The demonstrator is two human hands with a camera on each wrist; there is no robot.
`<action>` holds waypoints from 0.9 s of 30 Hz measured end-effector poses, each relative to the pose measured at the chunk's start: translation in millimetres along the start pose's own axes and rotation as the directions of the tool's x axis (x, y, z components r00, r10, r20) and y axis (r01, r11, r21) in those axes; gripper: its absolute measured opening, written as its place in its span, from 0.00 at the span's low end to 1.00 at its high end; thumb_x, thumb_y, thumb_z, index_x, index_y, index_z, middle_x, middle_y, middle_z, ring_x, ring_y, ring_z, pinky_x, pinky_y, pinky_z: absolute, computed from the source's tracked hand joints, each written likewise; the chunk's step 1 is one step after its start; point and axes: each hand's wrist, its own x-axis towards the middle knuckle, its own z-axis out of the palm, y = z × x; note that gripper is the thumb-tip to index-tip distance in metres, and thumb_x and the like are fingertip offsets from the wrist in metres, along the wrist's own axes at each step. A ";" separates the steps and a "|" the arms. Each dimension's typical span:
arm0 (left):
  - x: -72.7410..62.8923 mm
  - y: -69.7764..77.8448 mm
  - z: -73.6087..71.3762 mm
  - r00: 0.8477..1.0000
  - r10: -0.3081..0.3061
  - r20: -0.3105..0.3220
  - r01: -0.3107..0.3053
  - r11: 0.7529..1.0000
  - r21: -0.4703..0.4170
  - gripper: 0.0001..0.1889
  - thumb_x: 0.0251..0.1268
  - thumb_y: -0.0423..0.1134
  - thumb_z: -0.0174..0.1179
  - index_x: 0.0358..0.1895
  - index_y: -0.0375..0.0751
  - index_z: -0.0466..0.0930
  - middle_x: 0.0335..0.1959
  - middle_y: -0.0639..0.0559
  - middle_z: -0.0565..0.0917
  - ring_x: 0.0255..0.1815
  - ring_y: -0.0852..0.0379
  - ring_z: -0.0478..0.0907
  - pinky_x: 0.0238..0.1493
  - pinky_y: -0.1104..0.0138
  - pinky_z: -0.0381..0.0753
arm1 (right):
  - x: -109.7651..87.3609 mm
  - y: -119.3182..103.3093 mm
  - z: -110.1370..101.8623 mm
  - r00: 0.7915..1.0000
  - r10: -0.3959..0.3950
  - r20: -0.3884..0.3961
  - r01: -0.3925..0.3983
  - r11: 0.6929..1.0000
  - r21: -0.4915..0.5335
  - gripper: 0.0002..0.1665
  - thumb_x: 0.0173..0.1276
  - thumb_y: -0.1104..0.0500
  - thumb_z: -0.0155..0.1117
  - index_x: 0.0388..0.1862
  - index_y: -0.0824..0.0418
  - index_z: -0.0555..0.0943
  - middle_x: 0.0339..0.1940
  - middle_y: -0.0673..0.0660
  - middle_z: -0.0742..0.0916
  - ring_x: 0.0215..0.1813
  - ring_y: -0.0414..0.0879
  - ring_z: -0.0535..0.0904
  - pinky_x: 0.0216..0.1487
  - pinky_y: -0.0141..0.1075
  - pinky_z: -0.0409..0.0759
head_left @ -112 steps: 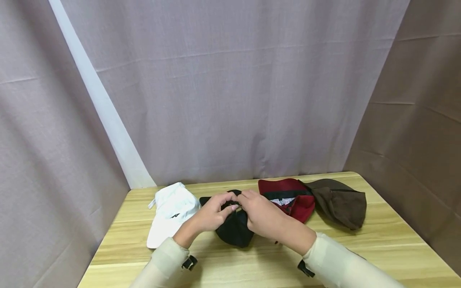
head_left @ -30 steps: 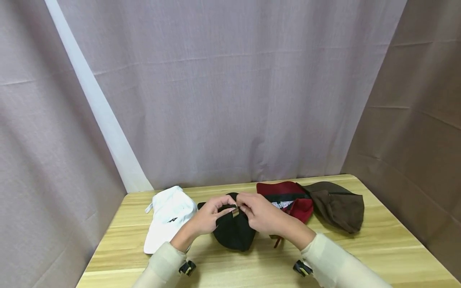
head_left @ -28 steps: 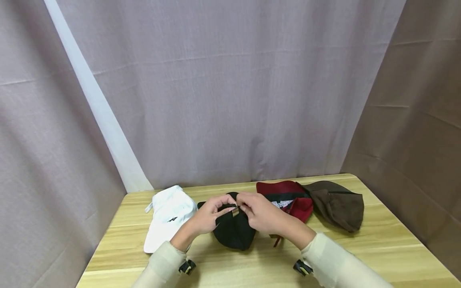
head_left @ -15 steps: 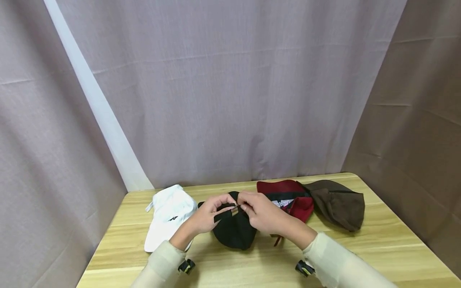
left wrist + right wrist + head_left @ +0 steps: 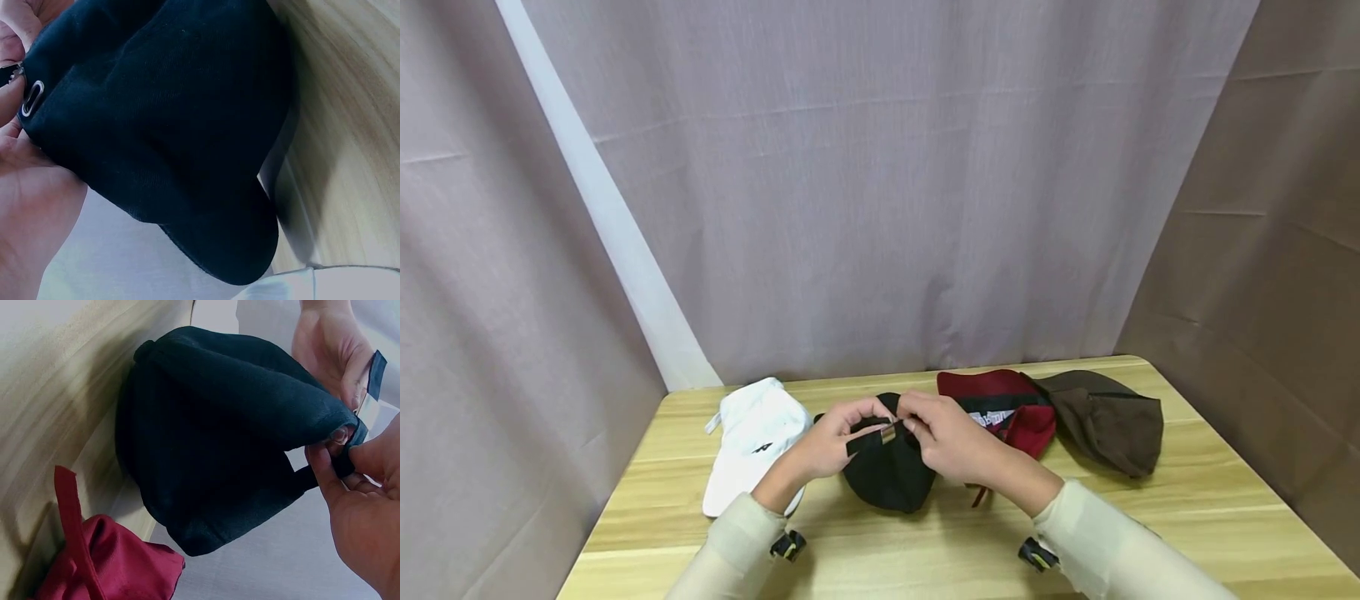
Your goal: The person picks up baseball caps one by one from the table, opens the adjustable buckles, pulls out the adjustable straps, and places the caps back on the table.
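A black cap is held up near the middle of the table, its back opening toward the hands. My left hand pinches the cap's edge at a metal buckle. From the other side, my right hand pinches the back strap between thumb and fingers. A loose strap end sticks out from the buckle toward the left palm. In the left wrist view, a metal-rimmed eyelet shows beside the left thumb. The brim hangs on the far side of the cap.
A white cap lies on the wooden table to the left. Right of the hands, a red cap with a dangling strap overlaps a brown cap. Grey curtains stand behind the table.
The buckle, covered by fingers at first, has come into view. A strap end now pokes out from it to the left and lengthens slightly. Both hands stay at the black cap's back.
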 end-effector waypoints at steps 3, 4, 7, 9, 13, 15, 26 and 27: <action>-0.1 1.1 -0.6 1.000 -0.020 0.004 0.020 1.000 -0.011 0.08 0.80 0.31 0.57 0.49 0.30 0.83 0.48 0.32 0.87 0.52 0.67 0.82 0.59 0.70 0.80 | -0.2 0.5 -0.5 1.000 0.008 0.008 -0.008 1.000 0.003 0.11 0.76 0.72 0.59 0.38 0.57 0.80 0.36 0.50 0.81 0.35 0.36 0.72 0.38 0.29 0.74; -0.4 1.3 -0.9 1.000 -0.023 0.006 0.023 1.000 -0.009 0.07 0.80 0.30 0.57 0.49 0.30 0.83 0.49 0.32 0.87 0.52 0.67 0.82 0.59 0.70 0.80 | -0.5 0.5 -0.7 1.000 0.014 0.011 -0.014 1.000 0.003 0.11 0.76 0.71 0.60 0.38 0.56 0.81 0.36 0.49 0.82 0.36 0.36 0.73 0.38 0.30 0.75; -1.6 1.1 -1.5 0.999 -0.038 0.006 0.038 0.999 0.003 0.07 0.81 0.31 0.56 0.49 0.32 0.84 0.49 0.34 0.88 0.52 0.67 0.81 0.60 0.70 0.80 | -1.7 -0.7 0.0 1.000 0.010 -0.001 -0.010 0.999 -0.040 0.09 0.77 0.69 0.61 0.41 0.56 0.84 0.39 0.49 0.85 0.38 0.37 0.76 0.41 0.31 0.78; -1.7 1.5 -1.7 0.999 -0.047 0.005 0.047 0.999 0.014 0.08 0.81 0.32 0.56 0.49 0.33 0.84 0.49 0.35 0.88 0.52 0.67 0.81 0.60 0.70 0.80 | -3.1 -4.1 -0.1 1.000 -0.016 -0.022 0.013 0.995 -0.101 0.08 0.77 0.68 0.63 0.43 0.56 0.85 0.41 0.49 0.86 0.42 0.38 0.78 0.44 0.33 0.81; -1.3 4.2 -0.9 0.998 -0.058 -0.009 0.058 0.998 0.031 0.08 0.83 0.34 0.56 0.49 0.34 0.84 0.48 0.36 0.88 0.51 0.67 0.81 0.59 0.70 0.80 | -5.7 -14.2 -0.6 0.995 -0.083 -0.049 0.070 0.970 -0.234 0.05 0.75 0.65 0.67 0.47 0.58 0.85 0.44 0.50 0.86 0.49 0.43 0.80 0.51 0.40 0.83; -1.1 6.3 0.0 0.998 -0.062 -0.015 0.063 0.997 0.038 0.08 0.82 0.34 0.56 0.49 0.34 0.84 0.48 0.36 0.88 0.50 0.67 0.81 0.58 0.70 0.80 | -6.1 -17.8 -1.5 0.995 -0.094 -0.029 0.084 0.965 -0.249 0.05 0.75 0.64 0.68 0.46 0.58 0.83 0.44 0.50 0.85 0.48 0.43 0.79 0.51 0.40 0.83; 1.2 11.8 1.9 0.996 -0.077 0.043 0.071 0.989 0.130 0.07 0.83 0.35 0.55 0.47 0.38 0.84 0.45 0.43 0.87 0.48 0.66 0.79 0.58 0.70 0.79 | 1.9 -10.9 -8.7 0.982 -0.112 0.151 0.131 0.984 -0.120 0.16 0.77 0.65 0.66 0.32 0.56 0.70 0.31 0.47 0.72 0.34 0.35 0.65 0.37 0.27 0.68; 1.1 12.1 1.5 0.995 -0.090 0.052 0.082 0.987 0.141 0.07 0.83 0.34 0.55 0.46 0.39 0.83 0.45 0.45 0.86 0.48 0.65 0.79 0.58 0.70 0.78 | 3.0 -10.2 -9.8 0.979 -0.104 0.177 0.123 0.987 -0.101 0.16 0.77 0.66 0.65 0.31 0.56 0.69 0.31 0.47 0.71 0.33 0.34 0.64 0.37 0.27 0.67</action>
